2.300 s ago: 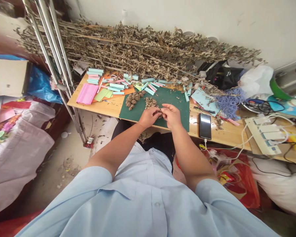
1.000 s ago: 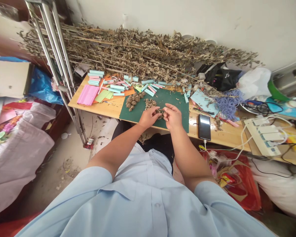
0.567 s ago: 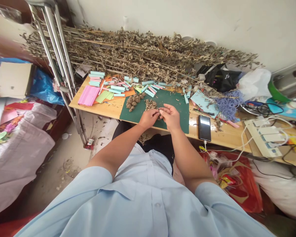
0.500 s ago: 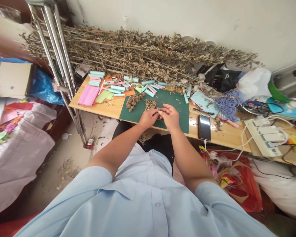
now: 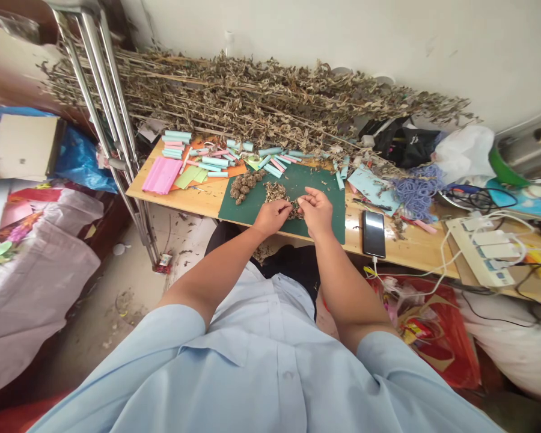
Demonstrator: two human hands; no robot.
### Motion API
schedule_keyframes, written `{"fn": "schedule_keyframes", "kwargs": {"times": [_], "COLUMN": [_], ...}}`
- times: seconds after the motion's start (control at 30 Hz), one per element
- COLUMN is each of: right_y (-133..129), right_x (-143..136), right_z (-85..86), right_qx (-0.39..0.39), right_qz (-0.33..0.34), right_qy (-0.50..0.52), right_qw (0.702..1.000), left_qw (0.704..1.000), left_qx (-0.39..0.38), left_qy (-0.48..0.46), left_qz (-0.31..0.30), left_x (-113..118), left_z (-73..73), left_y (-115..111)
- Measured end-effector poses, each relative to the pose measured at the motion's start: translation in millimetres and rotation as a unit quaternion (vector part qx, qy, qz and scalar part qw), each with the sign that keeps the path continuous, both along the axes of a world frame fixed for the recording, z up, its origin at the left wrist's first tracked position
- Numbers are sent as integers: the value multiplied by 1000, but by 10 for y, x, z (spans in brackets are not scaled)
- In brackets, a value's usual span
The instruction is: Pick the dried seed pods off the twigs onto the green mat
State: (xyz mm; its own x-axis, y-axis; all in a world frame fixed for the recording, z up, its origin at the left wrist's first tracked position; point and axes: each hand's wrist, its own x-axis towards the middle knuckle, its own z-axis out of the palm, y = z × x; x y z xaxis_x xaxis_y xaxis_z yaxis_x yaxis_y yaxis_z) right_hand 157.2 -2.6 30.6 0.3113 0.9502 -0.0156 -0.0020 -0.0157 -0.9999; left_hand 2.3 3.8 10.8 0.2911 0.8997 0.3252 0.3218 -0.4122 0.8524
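Both hands are over the front of a green cutting mat [image 5: 329, 216]. My left hand [image 5: 273, 218] is closed, thumb and fingertips pinched on something too small to make out. A small gap to the right, my right hand [image 5: 316, 210] pinches with thumb and forefinger, and a tiny bit of dried plant seems to show at its tips. Between and behind the hands lies a loose heap of crumbled dried leaves [image 5: 276, 191]. Left of that heap sit several round brown balls of dried plant [image 5: 243, 186], bunched together on the mat.
Dried leafy stalks [image 5: 234, 90] lie along the wall. Blue and pink paper rolls [image 5: 214, 161] and pink paper sheets [image 5: 162, 174] cover the table's left. To the right are a phone [image 5: 374, 233], purple yarn [image 5: 417, 192] and a power strip [image 5: 480, 249]. Metal crutches [image 5: 101, 96] lean at left.
My right hand has moved slightly right, away from my left hand, so the fingertips that met are now apart. My left hand has barely moved.
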Motion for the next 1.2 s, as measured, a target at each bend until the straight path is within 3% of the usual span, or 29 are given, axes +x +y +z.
{"fn": "schedule_keyframes", "kwargs": {"times": [0.27, 0.5, 0.83, 1.0, 1.2], "right_y": [34, 58, -24, 39, 53], "right_x": [64, 128, -2, -34, -9], "right_z": [37, -34, -69, -131, -73], "right_qx": [-18, 1, -18, -7, 6], "right_qz": [-16, -35, 73, 37, 12], "right_qy": [15, -9, 6, -21, -17], "right_qw": [1000, 999, 997, 999, 1000], "left_qw": [1000, 1000, 1000, 1000, 1000], "left_qx": [-2, -11, -1, 1, 8], "left_qy": [0, 8, 1, 5, 18], "left_qz": [5, 17, 11, 8, 14], "left_x": [-3, 4, 9, 11, 4], "left_z": [9, 19, 25, 30, 6], "left_y": [-10, -16, -18, -14, -1]}}
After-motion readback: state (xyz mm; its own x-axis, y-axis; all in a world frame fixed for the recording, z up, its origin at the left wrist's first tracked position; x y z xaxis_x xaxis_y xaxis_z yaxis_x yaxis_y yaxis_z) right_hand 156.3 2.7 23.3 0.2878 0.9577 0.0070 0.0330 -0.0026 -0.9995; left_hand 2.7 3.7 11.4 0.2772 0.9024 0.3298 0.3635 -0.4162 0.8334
